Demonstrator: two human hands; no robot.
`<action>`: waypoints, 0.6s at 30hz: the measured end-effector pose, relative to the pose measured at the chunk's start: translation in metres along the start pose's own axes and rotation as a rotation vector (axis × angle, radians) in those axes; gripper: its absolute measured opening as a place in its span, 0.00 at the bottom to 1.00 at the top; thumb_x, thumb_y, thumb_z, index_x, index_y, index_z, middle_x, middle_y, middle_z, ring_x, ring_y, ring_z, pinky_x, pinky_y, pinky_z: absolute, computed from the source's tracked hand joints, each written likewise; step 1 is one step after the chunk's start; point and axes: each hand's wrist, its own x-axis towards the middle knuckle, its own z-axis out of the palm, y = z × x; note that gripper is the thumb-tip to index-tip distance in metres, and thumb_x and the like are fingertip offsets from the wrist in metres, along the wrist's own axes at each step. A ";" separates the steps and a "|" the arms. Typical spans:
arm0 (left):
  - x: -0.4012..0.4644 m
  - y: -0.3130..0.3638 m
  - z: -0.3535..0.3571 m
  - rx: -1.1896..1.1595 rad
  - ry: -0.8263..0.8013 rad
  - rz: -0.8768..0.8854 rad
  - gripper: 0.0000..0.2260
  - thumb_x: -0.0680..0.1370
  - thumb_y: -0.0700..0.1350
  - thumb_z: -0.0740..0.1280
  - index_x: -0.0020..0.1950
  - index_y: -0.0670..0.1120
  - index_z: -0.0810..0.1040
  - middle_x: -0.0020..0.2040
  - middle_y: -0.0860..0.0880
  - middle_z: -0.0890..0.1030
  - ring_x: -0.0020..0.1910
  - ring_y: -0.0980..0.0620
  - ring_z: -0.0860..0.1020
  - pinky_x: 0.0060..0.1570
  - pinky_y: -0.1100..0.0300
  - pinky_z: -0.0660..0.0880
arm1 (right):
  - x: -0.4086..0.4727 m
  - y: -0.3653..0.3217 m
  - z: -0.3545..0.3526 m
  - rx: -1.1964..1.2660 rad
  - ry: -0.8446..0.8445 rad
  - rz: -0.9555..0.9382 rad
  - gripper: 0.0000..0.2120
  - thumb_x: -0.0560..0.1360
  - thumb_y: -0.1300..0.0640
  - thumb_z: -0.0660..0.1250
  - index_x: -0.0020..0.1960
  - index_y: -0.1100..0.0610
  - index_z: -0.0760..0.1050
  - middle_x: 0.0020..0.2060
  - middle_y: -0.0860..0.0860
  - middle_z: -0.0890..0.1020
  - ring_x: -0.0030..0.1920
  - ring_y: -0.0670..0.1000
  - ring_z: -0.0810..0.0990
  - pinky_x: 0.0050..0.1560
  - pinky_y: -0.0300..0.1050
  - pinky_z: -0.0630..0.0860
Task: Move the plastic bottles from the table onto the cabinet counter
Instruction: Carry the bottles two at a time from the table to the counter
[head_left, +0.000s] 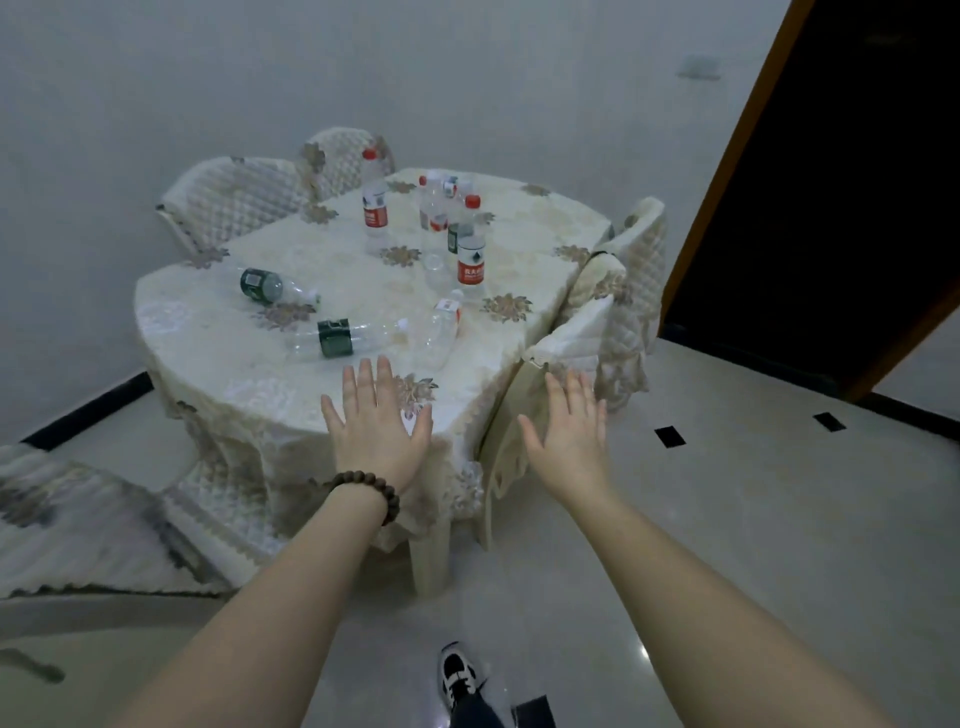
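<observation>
Several clear plastic bottles stand and lie on a round table (218, 358) covered with a cream floral cloth. Upright ones with red labels include one at the back (375, 208) and one in front (471, 254). Two green-labelled bottles lie on their sides, one at the left (267, 287) and one nearer me (345, 338). A red-labelled bottle (441, 330) lies beside them. My left hand (376, 428), with a bead bracelet at the wrist, is stretched flat over the table's near edge. My right hand (569, 431) is flat too, held out above a chair. Both hold nothing.
Chairs with quilted cream covers ring the table: two at the back left (244, 197), two at the right (628, 270). A cloth-covered surface (78, 525) lies at the near left. A dark doorway with a wooden frame (831, 208) is at the right. Tiled floor (727, 519) spreads below.
</observation>
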 end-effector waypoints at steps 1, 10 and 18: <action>0.017 0.001 0.007 -0.002 -0.004 -0.021 0.34 0.79 0.61 0.51 0.78 0.45 0.45 0.79 0.46 0.48 0.77 0.47 0.43 0.73 0.41 0.42 | 0.022 0.002 0.006 0.004 -0.014 -0.011 0.31 0.79 0.44 0.57 0.77 0.56 0.53 0.78 0.54 0.50 0.78 0.52 0.43 0.76 0.53 0.39; 0.169 0.018 0.029 0.002 0.041 -0.151 0.34 0.79 0.60 0.52 0.78 0.45 0.46 0.79 0.45 0.49 0.77 0.47 0.44 0.73 0.42 0.42 | 0.214 0.001 0.024 0.060 -0.057 -0.085 0.29 0.79 0.46 0.57 0.77 0.56 0.54 0.78 0.54 0.50 0.78 0.53 0.43 0.76 0.56 0.43; 0.244 0.033 0.052 0.030 0.035 -0.226 0.34 0.79 0.60 0.53 0.78 0.45 0.45 0.79 0.46 0.48 0.77 0.47 0.43 0.73 0.42 0.43 | 0.305 0.023 0.050 0.052 -0.132 -0.126 0.30 0.79 0.45 0.56 0.76 0.57 0.55 0.78 0.55 0.50 0.78 0.54 0.44 0.76 0.58 0.46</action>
